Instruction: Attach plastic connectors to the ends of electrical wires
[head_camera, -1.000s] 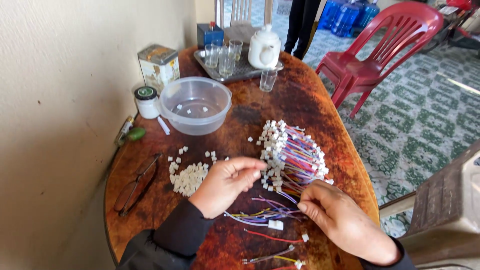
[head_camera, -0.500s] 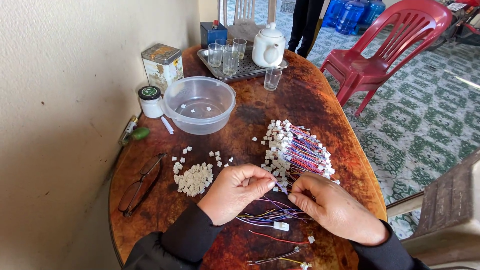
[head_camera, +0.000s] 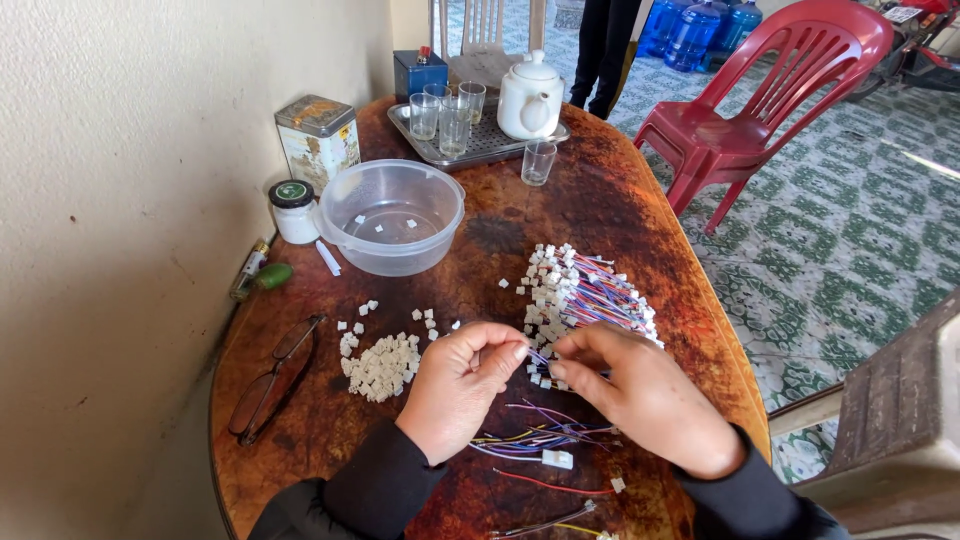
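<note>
Two hands meet over the middle of your table (head_camera: 620, 215), fingertips pressed toward each other: your left hand (head_camera: 462, 388) and right hand (head_camera: 640, 395) both pinch a thin wire (head_camera: 538, 357) between thumb and forefinger, though what sits at its tip is too small to tell. Just beyond your fingers, toward the right edge, lies the bundle of finished wires (head_camera: 585, 295), purple, blue and red strands ending in small white connectors. Loose coloured wires (head_camera: 540, 440) lie under your wrists near the front edge. To your left sits a heap of white connector housings (head_camera: 383, 365), and a pair of glasses (head_camera: 275, 375) rests by the left edge. Further back stand a clear plastic bowl (head_camera: 392, 215), a small white jar (head_camera: 295, 210) and a metal tin (head_camera: 318, 140). At the far edge a tray (head_camera: 480, 140) carries glasses and a white teapot (head_camera: 530, 95). A red plastic chair (head_camera: 770, 100) stands past the table's far right corner.
</note>
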